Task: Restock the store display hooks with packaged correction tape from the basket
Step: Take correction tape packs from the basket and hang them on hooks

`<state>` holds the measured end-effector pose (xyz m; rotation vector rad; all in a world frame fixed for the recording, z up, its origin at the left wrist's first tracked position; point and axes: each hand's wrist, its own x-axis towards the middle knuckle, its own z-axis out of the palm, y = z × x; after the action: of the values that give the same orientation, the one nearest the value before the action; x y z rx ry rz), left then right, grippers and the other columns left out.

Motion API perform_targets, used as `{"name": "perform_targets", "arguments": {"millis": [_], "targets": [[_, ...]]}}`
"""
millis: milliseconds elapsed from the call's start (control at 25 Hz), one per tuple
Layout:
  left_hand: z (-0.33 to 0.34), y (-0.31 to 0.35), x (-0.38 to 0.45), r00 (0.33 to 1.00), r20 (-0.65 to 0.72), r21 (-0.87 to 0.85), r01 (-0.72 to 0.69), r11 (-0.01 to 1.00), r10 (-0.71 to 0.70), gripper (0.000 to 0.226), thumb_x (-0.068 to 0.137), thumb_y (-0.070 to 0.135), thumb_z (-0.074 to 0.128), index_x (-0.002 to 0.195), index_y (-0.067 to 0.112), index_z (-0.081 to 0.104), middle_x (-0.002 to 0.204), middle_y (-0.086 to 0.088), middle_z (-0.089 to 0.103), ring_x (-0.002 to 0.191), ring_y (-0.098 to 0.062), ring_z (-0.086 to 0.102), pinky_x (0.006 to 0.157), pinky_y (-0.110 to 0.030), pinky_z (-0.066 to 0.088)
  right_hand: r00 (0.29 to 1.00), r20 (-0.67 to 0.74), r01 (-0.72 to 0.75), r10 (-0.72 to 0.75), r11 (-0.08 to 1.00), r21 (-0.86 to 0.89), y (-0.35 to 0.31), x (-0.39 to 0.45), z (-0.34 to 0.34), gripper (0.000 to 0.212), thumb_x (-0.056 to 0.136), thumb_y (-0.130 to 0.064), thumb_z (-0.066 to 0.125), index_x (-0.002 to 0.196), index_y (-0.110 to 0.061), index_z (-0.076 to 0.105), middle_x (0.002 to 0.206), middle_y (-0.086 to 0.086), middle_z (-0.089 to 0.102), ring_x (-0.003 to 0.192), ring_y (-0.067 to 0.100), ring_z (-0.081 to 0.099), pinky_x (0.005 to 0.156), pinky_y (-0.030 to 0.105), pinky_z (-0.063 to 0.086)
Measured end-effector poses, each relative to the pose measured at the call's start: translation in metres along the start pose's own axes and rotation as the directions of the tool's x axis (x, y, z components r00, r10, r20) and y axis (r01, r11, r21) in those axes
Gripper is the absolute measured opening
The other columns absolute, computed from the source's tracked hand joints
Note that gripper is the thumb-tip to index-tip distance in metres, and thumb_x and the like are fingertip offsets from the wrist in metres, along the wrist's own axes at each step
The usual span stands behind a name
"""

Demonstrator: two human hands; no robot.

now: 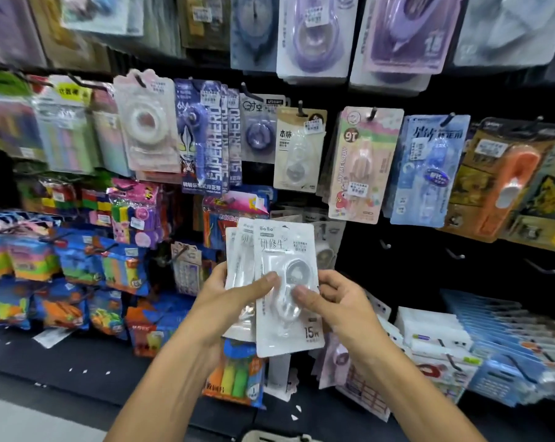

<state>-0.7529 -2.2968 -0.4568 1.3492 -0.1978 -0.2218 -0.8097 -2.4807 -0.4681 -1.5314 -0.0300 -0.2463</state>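
Observation:
I hold a small stack of white correction tape packs in front of the display wall. The front pack (285, 250) faces me, with a clear blister holding a round tape dispenser. My left hand (234, 291) grips the stack from the left, thumb across the blister. My right hand (330, 298) pinches the front pack's right edge, thumb on the blister. Two more packs (238, 250) fan out behind it on the left. Bare black hooks (454, 254) stick out of the dark panel to the right of the packs. A pale basket rim (270, 437) shows at the bottom edge.
Other correction tape packs hang on hooks above, among them a pink pack (362, 167) and a blue pack (426, 170). Colourful stationery packs (78, 266) fill the left side. Blue packs (509, 342) lie stacked at the lower right.

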Motion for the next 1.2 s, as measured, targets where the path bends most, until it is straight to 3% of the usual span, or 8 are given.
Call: {"name": "perform_targets", "arguments": {"millis": [240, 360, 520, 600, 760, 880, 1040, 1200], "targets": [[-0.009, 0.012, -0.009, 0.987, -0.158, -0.100, -0.023, 0.995, 0.007, 0.047, 0.070, 0.024, 0.087, 0.113, 0.026, 0.068, 0.095, 0.002, 0.081, 0.076, -0.019, 0.079, 0.048, -0.028, 0.057, 0.894, -0.447, -0.041, -0.023, 0.990, -0.132, -0.014, -0.006, -0.015, 0.023, 0.089, -0.042, 0.074, 0.101, -0.025, 0.066, 0.089, -0.005, 0.077, 0.072, 0.005, 0.072, 0.056, 0.025, 0.054], [-0.013, 0.017, -0.011, 0.979, -0.200, -0.110, -0.049, 0.993, 0.026, 0.045, 0.067, 0.025, 0.087, 0.108, 0.027, 0.067, 0.091, 0.004, 0.081, 0.072, -0.019, 0.078, 0.046, -0.030, 0.056, 0.861, -0.485, -0.069, -0.154, 0.909, -0.410, -0.004, -0.016, -0.017, 0.024, 0.089, -0.054, 0.066, 0.099, -0.033, 0.059, 0.091, -0.012, 0.070, 0.075, 0.003, 0.067, 0.063, 0.032, 0.055], [-0.007, 0.014, -0.016, 0.984, -0.168, -0.063, -0.068, 0.996, 0.057, 0.065, 0.052, 0.032, 0.090, 0.112, 0.027, 0.065, 0.094, 0.005, 0.081, 0.078, -0.019, 0.079, 0.051, -0.031, 0.059, 0.837, -0.545, -0.105, -0.052, 0.962, -0.253, 0.001, -0.010, -0.017, 0.028, 0.093, -0.045, 0.067, 0.110, -0.025, 0.057, 0.106, -0.004, 0.068, 0.088, 0.013, 0.069, 0.079, 0.040, 0.059], [-0.006, 0.010, -0.015, 0.986, -0.155, -0.027, -0.068, 0.997, 0.063, 0.073, 0.046, 0.037, 0.093, 0.113, 0.030, 0.066, 0.098, 0.006, 0.080, 0.085, -0.019, 0.079, 0.062, -0.035, 0.062, 0.843, -0.534, -0.137, 0.057, 0.984, -0.111, -0.002, -0.006, -0.016, 0.032, 0.095, -0.032, 0.068, 0.120, -0.025, 0.048, 0.113, -0.002, 0.064, 0.083, 0.011, 0.071, 0.070, 0.028, 0.059], [0.004, 0.002, -0.014, 0.987, -0.136, 0.030, -0.082, 0.996, 0.086, 0.079, 0.038, 0.041, 0.096, 0.110, 0.030, 0.065, 0.098, 0.007, 0.080, 0.087, -0.017, 0.078, 0.072, -0.039, 0.063, 0.941, -0.321, -0.133, 0.105, 0.989, -0.067, 0.008, -0.014, -0.006, 0.061, 0.089, -0.034, 0.076, 0.140, -0.031, 0.042, 0.132, -0.009, 0.058, 0.117, 0.018, 0.062, 0.097, 0.039, 0.052], [0.020, -0.007, -0.014, 0.993, -0.075, 0.111, -0.081, 0.991, 0.089, 0.073, 0.047, 0.040, 0.096, 0.112, 0.028, 0.065, 0.098, 0.007, 0.080, 0.089, -0.016, 0.078, 0.076, -0.038, 0.063, 0.994, -0.067, -0.081, 0.084, 0.996, 0.049, 0.007, -0.016, 0.007, 0.056, 0.075, -0.043, 0.086, 0.123, -0.026, 0.063, 0.105, 0.005, 0.075, 0.096, 0.022, 0.074, 0.075, 0.032, 0.060], [0.027, -0.005, -0.011, 0.999, -0.040, -0.037, -0.001, 0.999, 0.000, 0.040, 0.083, 0.049, 0.075, 0.113, 0.024, 0.069, 0.100, 0.002, 0.080, 0.090, -0.019, 0.078, 0.074, -0.037, 0.061, 0.967, -0.212, -0.112, 0.143, 0.982, 0.151, -0.007, -0.004, 0.004, 0.024, 0.085, -0.011, 0.078, 0.106, -0.004, 0.067, 0.089, 0.017, 0.076, 0.071, 0.021, 0.074, 0.059, 0.029, 0.059], [0.029, -0.005, -0.009, 0.997, -0.071, -0.017, -0.042, 0.999, 0.040, 0.013, 0.095, 0.026, 0.069, 0.108, 0.023, 0.070, 0.096, 0.003, 0.081, 0.084, -0.016, 0.078, 0.057, -0.026, 0.060, 0.965, -0.261, -0.012, 0.030, 0.997, 0.070, -0.009, -0.009, -0.008, 0.013, 0.095, -0.010, 0.067, 0.104, -0.015, 0.058, 0.080, 0.015, 0.075, 0.068, 0.018, 0.070, 0.061, 0.032, 0.058]]}}
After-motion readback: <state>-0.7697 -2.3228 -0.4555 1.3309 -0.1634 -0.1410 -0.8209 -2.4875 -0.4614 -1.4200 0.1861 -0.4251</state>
